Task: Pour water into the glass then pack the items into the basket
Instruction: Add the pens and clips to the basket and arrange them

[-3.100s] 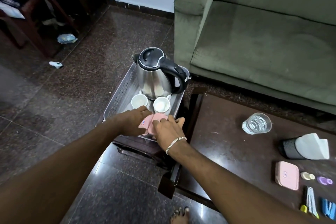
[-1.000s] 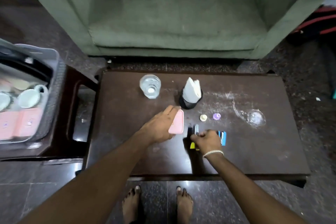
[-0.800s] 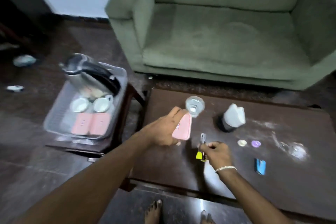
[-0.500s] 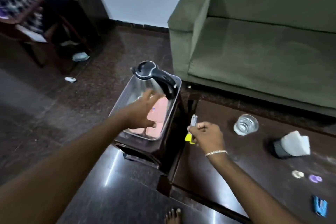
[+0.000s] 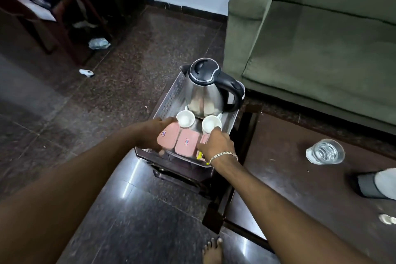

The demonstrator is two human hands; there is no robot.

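Observation:
A grey perforated basket (image 5: 172, 97) stands on a small dark stool and holds a steel kettle (image 5: 204, 92), two white cups (image 5: 185, 118) and flat pink boxes. My left hand (image 5: 153, 135) grips the leftmost pink box (image 5: 169, 138) at the basket's near left corner. A second pink box (image 5: 185, 141) lies beside it, and a third (image 5: 204, 138) shows partly under my right hand. My right hand (image 5: 216, 143) is over the basket's near right corner, closed on a small yellow-handled tool (image 5: 199, 155). The glass of water (image 5: 325, 152) stands on the dark table to the right.
A black holder with white tissue (image 5: 374, 182) and a small pale disc (image 5: 385, 218) are on the dark table (image 5: 289, 178) at the right edge. A green sofa (image 5: 321, 38) stands behind. My bare foot (image 5: 212, 251) is on the glossy floor below.
I turned from the table to the basket. My left hand brought a pink box down into the basket beside the others. My right hand carried the yellow-handled tool over to the basket's near right corner.

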